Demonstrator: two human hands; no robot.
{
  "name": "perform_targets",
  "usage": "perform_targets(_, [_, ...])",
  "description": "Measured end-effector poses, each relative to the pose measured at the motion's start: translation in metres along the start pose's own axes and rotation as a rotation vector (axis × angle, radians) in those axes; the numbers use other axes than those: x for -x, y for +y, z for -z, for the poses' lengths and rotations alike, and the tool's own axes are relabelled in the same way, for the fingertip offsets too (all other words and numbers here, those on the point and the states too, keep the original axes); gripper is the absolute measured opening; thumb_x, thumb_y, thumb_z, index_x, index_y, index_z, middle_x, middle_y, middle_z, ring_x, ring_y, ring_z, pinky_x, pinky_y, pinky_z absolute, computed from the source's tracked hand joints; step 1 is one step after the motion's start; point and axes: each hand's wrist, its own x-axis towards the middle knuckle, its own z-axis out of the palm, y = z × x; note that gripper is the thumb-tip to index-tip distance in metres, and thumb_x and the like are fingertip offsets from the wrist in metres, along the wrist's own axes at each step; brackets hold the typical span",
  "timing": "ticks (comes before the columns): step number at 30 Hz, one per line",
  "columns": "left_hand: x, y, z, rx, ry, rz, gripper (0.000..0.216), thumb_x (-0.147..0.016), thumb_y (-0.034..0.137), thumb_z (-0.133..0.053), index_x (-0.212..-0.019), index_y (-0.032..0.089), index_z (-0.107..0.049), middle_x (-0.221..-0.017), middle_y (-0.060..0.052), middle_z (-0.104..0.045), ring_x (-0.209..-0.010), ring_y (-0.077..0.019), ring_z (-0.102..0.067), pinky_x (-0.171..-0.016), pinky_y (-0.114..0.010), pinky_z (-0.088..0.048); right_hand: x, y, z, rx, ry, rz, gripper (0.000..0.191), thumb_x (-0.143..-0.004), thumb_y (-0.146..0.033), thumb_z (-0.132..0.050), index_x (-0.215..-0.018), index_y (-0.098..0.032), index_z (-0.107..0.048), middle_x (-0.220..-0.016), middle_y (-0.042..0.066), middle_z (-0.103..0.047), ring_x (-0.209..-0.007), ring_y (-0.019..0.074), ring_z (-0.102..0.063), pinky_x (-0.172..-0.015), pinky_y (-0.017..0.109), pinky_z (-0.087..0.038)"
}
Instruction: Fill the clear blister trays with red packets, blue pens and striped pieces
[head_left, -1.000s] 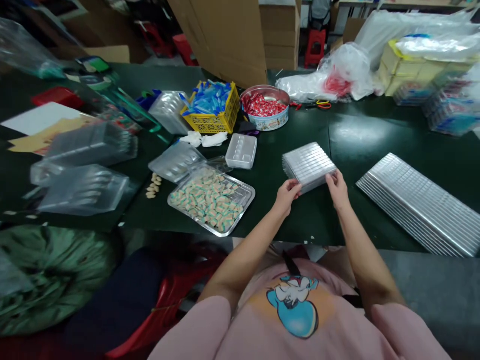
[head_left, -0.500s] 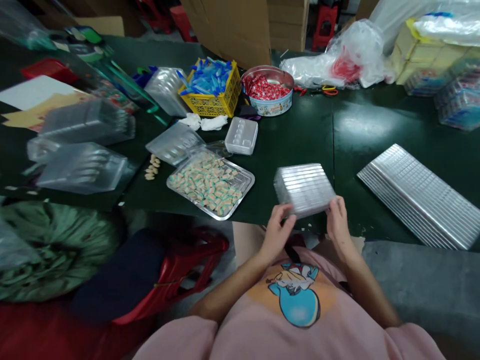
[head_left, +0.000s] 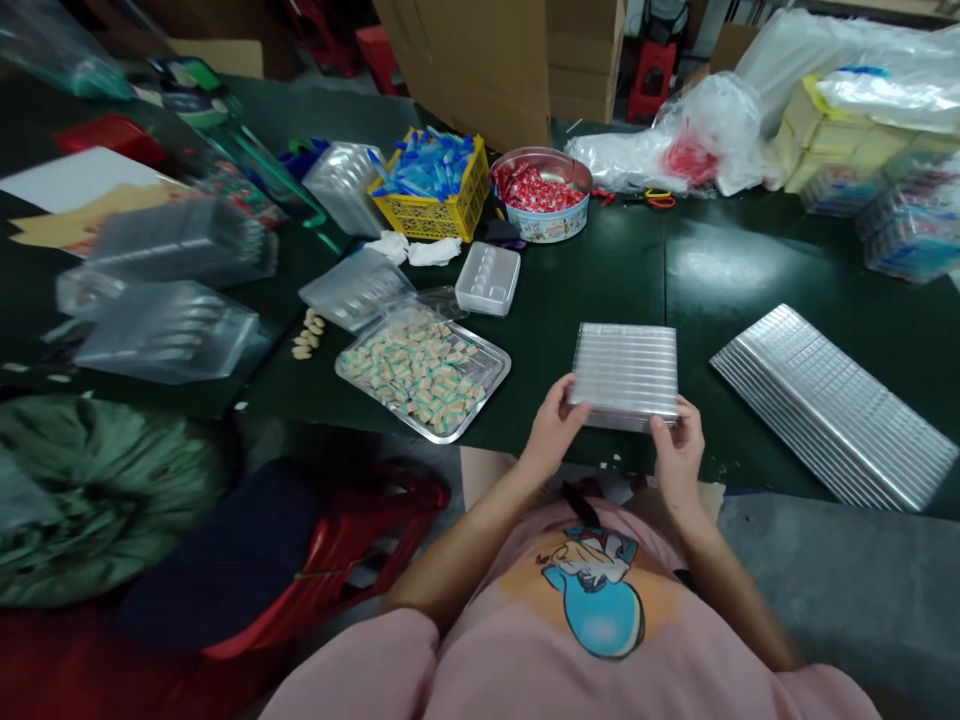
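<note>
Right in front of me, at the table's near edge, is a stack of clear plastic trays with ridged sides turned up. My left hand grips its near left corner, thumb on the near side. At the near right corner my right hand pinches the same stack. To the left lies a metal tray heaped with small beige and green pieces. A longer stack of clear plastic trays rests slanted to the right.
Behind the metal tray stand a small clear plastic box, a yellow basket of blue items and a round tin of red wrapped pieces. Clear packs sit at left. Scissors and plastic bags lie at the back.
The stack of trays has turned from a slant to sit squarely with the table edge, both hands still on it. The view has shifted slightly.
</note>
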Motion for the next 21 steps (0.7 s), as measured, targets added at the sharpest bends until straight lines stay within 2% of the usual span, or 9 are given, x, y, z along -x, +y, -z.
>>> perform_targets(3, [-0.028, -0.01, 0.009, 0.252, 0.001, 0.155, 0.046, -0.076, 0.048, -0.073, -0.114, 0.026, -0.06, -0.11, -0.002, -0.062, -0.094, -0.0162, -0.058, -0.085, -0.028, -0.046, -0.008, -0.019, -0.014, 0.323, -0.105, 0.345, 0.014, -0.086, -0.03, -0.065, -0.096, -0.022, -0.059, -0.12, 0.009, -0.055, -0.125, 0.026, -0.047, -0.104, 0.048, -0.038])
perform_targets(7, [-0.052, -0.029, 0.015, 0.41, -0.002, 0.301, 0.043, -0.069, 0.047, -0.079, -0.1, 0.022, -0.063, -0.094, -0.001, -0.064, -0.084, -0.0133, -0.058, -0.081, -0.026, -0.046, -0.014, -0.034, -0.039, 0.645, -0.267, 0.669, 0.006, -0.088, -0.022, -0.062, -0.092, -0.022, -0.066, -0.117, 0.011, -0.058, -0.127, 0.0283, -0.045, -0.098, 0.045, -0.04])
perform_targets(11, [-0.055, -0.043, 0.026, 0.343, 0.014, 0.428, 0.049, -0.071, 0.057, -0.073, -0.1, 0.019, -0.065, -0.089, -0.004, -0.067, -0.077, -0.0157, -0.06, -0.077, -0.03, -0.048, -0.011, -0.034, -0.054, 0.76, -0.371, 0.795, 0.011, -0.09, -0.019, -0.059, -0.092, -0.023, -0.069, -0.115, 0.01, -0.063, -0.125, 0.0257, -0.047, -0.09, 0.038, -0.039])
perform_targets(13, [-0.053, -0.041, 0.037, 0.152, -0.022, 0.43, 0.051, -0.074, 0.06, -0.068, -0.104, 0.019, -0.067, -0.093, -0.006, -0.069, -0.084, -0.0197, -0.063, -0.083, -0.035, -0.048, -0.013, -0.033, -0.052, 0.764, -0.415, 0.781, 0.011, -0.091, -0.021, -0.059, -0.092, -0.024, -0.07, -0.113, 0.009, -0.064, -0.125, 0.0252, -0.048, -0.089, 0.037, -0.039])
perform_targets(15, [-0.052, -0.033, 0.051, -0.125, -0.018, 0.331, 0.05, -0.073, 0.058, -0.07, -0.104, 0.018, -0.07, -0.098, -0.008, -0.07, -0.096, -0.0245, -0.063, -0.094, -0.04, -0.045, -0.019, -0.033, -0.042, 0.738, -0.492, 0.758, 0.01, -0.091, -0.024, -0.06, -0.091, -0.025, -0.07, -0.113, 0.009, -0.065, -0.125, 0.0259, -0.048, -0.09, 0.038, -0.039])
perform_targets(17, [-0.051, -0.021, 0.062, -0.306, 0.065, 0.132, 0.052, -0.074, 0.055, -0.071, -0.11, 0.019, -0.07, -0.111, -0.011, -0.069, -0.111, -0.0278, -0.06, -0.104, -0.042, -0.039, -0.028, -0.035, -0.029, 0.684, -0.635, 0.754, 0.011, -0.091, -0.023, -0.06, -0.093, -0.025, -0.071, -0.115, 0.01, -0.065, -0.127, 0.0266, -0.047, -0.093, 0.041, -0.039])
perform_targets(19, [-0.051, -0.009, 0.066, -0.287, 0.13, -0.07, 0.059, -0.08, 0.056, -0.064, -0.128, 0.021, -0.061, -0.133, -0.012, -0.06, -0.127, -0.0271, -0.051, -0.111, -0.041, -0.033, -0.039, -0.039, -0.015, 0.614, -0.812, 0.758, 0.012, -0.09, -0.022, -0.06, -0.093, -0.025, -0.071, -0.12, 0.008, -0.065, -0.13, 0.0268, -0.045, -0.096, 0.043, -0.039])
perform_targets(21, [-0.053, 0.001, 0.063, -0.153, 0.077, -0.172, 0.063, -0.088, 0.058, -0.052, -0.141, 0.024, -0.048, -0.145, -0.01, -0.05, -0.136, -0.0247, -0.044, -0.114, -0.04, -0.03, -0.049, -0.048, -0.005, 0.551, -0.978, 0.736, 0.011, -0.09, -0.025, -0.061, -0.096, -0.026, -0.071, -0.124, 0.006, -0.064, -0.134, 0.0274, -0.043, -0.101, 0.046, -0.038])
